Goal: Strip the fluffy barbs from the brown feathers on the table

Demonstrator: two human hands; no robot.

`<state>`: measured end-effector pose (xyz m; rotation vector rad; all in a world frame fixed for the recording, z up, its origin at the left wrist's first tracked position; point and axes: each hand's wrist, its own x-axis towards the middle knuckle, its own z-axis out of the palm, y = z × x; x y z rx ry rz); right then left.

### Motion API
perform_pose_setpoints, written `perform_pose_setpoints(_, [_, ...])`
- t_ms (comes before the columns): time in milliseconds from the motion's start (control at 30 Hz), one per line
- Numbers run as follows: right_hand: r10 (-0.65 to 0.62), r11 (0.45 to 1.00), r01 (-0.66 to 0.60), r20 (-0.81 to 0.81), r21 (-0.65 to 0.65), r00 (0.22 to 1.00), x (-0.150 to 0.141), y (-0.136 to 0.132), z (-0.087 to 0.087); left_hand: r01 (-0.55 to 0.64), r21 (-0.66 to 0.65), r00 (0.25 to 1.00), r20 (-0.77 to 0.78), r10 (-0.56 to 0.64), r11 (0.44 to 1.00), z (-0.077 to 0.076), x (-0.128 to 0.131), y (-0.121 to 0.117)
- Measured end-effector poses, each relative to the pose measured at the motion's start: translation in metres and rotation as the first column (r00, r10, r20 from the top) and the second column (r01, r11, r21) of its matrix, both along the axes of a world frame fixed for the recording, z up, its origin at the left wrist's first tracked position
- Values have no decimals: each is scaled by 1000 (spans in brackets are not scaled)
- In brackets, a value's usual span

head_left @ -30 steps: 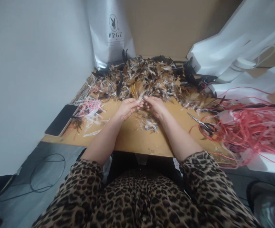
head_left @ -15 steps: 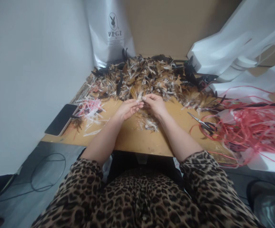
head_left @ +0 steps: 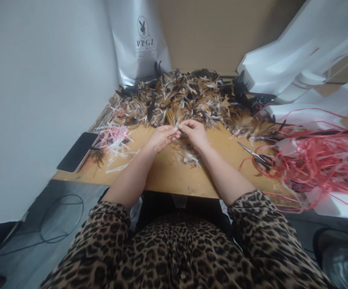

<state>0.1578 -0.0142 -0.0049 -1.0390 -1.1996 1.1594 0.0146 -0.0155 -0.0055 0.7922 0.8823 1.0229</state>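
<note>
A small fanned bunch of golden-brown feathers (head_left: 175,114) points away from me, its pale quill ends pinched in my fingers. My left hand (head_left: 163,137) is closed on the bunch from the left, thumb on top. From the right, my right hand (head_left: 194,132) pinches the same quill ends, fingertips touching those of the left. Just beyond the hands lies a wide heap of brown, black and white feathers (head_left: 198,94). Under the right wrist, loose pale feather scraps (head_left: 189,158) rest on the wooden tabletop (head_left: 174,180).
To the left are a phone (head_left: 78,152) and pink-and-white strips (head_left: 114,138). Scissors (head_left: 256,155) lie at the right beside a tangle of red plastic ribbon (head_left: 324,164). A white printed bag (head_left: 142,48) stands behind the heap, with white plastic sheeting (head_left: 279,56) at back right.
Both hands stay in the same place with the feather bunch. My right thumb and fingers have shifted slightly left, closer against the left fingertips at the quill ends.
</note>
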Motion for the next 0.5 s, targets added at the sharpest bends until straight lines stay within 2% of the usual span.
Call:
perform_pose_setpoints(167, [1,1000,-1,-31,-6,1000,1,1,-1,-12,111,994,-103,24,994,-4,1,0])
perform_pose_setpoints(367, [25,999,-28,-81,-39,996,0,3,-4,19,146,990,-143,2,989,-8,0,2])
perform_pose_setpoints(500, [74,992,-79,-52,-98,996,8,7,-3,16,151,987,-160,8,988,-6,-1,1])
